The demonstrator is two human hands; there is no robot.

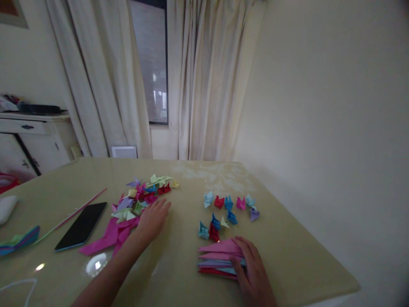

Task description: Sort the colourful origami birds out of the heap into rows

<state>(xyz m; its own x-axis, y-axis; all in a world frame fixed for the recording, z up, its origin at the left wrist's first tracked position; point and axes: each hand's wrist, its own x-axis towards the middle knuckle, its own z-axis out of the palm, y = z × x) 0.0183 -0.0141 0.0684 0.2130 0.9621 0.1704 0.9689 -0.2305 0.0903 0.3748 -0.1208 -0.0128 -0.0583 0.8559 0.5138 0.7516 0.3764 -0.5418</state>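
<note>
My left hand lies flat and open on the table, its fingertips touching a loose pile of small folded paper pieces in many colours. Pink paper strips lie just left of that wrist. My right hand rests on a stack of folded coloured paper sheets, pink on top, with the fingers curled over its right end. Beyond the stack stand several small folded paper figures in blue, red, pink and purple.
A black phone lies left of the pile, with a thin pink stick beside it. More coloured paper and a white object sit at the left edge. A white cabinet, curtains and window stand behind.
</note>
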